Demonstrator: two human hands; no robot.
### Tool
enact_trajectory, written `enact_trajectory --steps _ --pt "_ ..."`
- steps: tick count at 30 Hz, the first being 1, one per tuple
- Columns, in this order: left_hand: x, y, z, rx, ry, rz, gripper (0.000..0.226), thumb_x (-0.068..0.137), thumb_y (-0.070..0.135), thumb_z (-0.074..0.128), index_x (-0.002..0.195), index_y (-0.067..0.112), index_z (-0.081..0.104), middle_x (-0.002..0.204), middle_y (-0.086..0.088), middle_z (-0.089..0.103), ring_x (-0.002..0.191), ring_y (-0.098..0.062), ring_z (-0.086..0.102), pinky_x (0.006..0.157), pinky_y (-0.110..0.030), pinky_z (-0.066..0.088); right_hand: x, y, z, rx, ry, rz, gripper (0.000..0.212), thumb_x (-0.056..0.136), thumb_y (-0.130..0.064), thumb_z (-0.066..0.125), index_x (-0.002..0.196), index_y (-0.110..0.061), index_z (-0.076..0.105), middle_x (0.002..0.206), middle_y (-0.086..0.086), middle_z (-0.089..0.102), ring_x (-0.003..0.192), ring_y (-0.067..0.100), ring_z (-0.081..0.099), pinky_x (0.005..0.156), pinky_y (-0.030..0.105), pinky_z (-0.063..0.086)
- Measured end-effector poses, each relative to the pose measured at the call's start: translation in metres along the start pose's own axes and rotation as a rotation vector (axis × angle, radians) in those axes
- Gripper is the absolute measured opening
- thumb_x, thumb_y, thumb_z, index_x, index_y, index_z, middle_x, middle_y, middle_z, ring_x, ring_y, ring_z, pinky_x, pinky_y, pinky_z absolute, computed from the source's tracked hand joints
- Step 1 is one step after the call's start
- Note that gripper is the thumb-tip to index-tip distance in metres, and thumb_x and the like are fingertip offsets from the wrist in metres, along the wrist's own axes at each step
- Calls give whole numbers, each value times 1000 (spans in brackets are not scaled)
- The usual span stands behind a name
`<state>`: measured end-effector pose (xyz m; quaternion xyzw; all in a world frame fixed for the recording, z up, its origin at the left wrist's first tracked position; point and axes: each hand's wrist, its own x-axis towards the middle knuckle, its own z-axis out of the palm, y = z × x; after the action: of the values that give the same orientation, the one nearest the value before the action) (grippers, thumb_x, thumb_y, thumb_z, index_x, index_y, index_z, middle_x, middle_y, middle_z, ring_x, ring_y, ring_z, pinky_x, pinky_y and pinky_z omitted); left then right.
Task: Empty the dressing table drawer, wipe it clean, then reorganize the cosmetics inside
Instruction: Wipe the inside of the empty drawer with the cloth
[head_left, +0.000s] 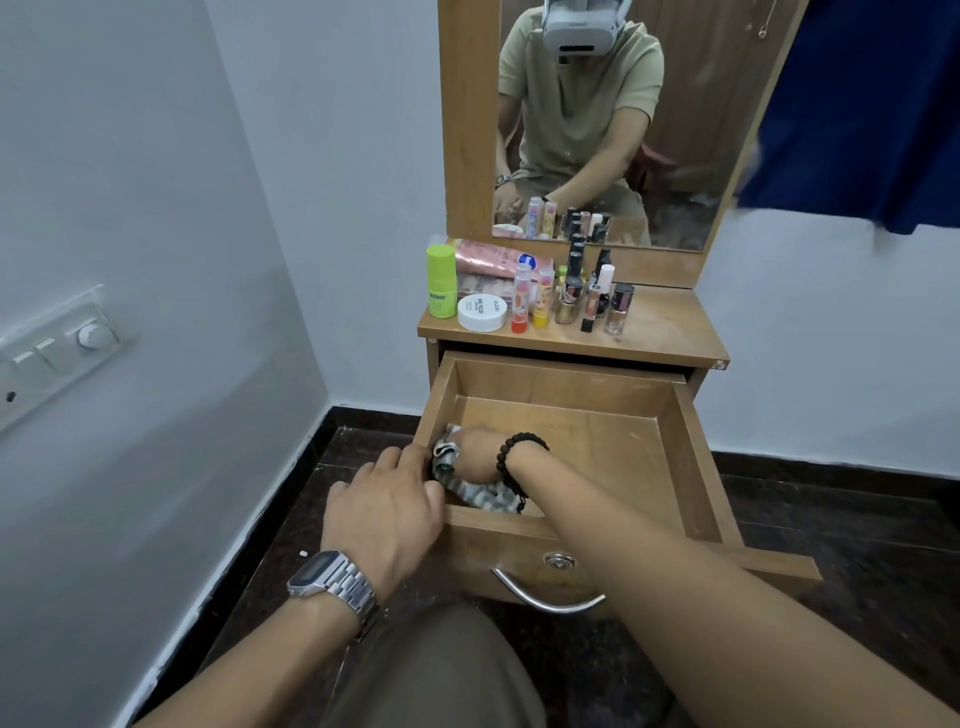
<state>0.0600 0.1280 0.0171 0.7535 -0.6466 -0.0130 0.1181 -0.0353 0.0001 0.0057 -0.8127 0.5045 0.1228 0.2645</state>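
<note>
The brown wooden drawer (613, 431) is pulled out from under the wooden dressing table (670, 332), and the right hand (470, 457), with a black bead bracelet on its wrist, has its grip curled tight round a grey and white striped cloth (480, 491) in the drawer's front left corner. The left hand (384, 512), with a silver watch on its wrist, holds the drawer's front left edge, fingers bent over the rim. The cosmetics (545, 293), among them a green tube, a round white jar and small nail polish bottles, stand on the table above the drawer.
</note>
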Motion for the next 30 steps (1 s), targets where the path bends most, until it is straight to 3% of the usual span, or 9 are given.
enact_trajectory --steps 2,4,7,9,13,16,19,23,30 --pt "1 0 0 -14 7 -2 40 91 33 30 129 28 43 122 3 55 104 -19 56 80 -38 43 -8 6 2 121 -16 19 16 97 -11 45 85 -10 55 82 5 54 63 14 44 57 23 37" --pt "0 1 -1 -24 24 2 41 91 33 31 131 30 41 123 3 56 105 -20 57 81 -37 43 -11 16 5 344 -52 78 29 95 -10 51 69 -21 43 74 -3 43 62 7 38 58 18 33" --pt "-2 1 0 -16 54 9 53 85 37 21 135 31 37 123 4 57 104 -20 59 78 -36 42 -7 23 5 940 -35 169 17 94 0 47 86 -13 56 90 4 62 81 15 61 75 23 48" --pt "-3 1 0 -12 65 13 60 80 37 17 136 29 35 121 3 58 102 -20 59 77 -36 42 -5 25 -4 1320 61 227 22 95 3 45 112 -5 56 115 18 65 105 31 66 92 45 53" --pt "-2 -1 1 -35 74 27 51 87 35 25 137 28 35 119 2 58 100 -21 59 76 -37 43 -6 9 -22 1582 178 33 16 100 -7 47 115 -9 51 114 21 63 89 30 65 83 51 53" --pt "-1 -1 2 -70 90 20 51 90 31 33 141 30 28 123 2 57 104 -21 58 75 -36 40 4 -11 -18 1441 242 -3 41 93 -43 54 126 -20 54 125 9 62 105 25 64 94 47 51" --pt "-2 1 3 -81 123 16 61 89 30 36 147 30 17 120 0 60 102 -23 59 71 -34 37 4 -22 -15 1296 361 -37 52 93 -21 57 141 -11 41 137 10 52 124 27 54 107 38 43" --pt "-1 1 6 -50 139 21 66 90 32 37 150 28 11 119 -1 60 100 -23 60 72 -34 39 5 -19 -4 941 328 111 46 98 -18 49 141 -10 37 124 12 57 108 27 57 89 32 46" --pt "0 0 8 -71 149 22 62 90 33 35 149 25 16 117 -4 61 99 -25 61 72 -36 41 -40 -7 9 353 69 -85 30 99 -19 48 117 -1 63 94 12 58 73 19 48 59 25 38"
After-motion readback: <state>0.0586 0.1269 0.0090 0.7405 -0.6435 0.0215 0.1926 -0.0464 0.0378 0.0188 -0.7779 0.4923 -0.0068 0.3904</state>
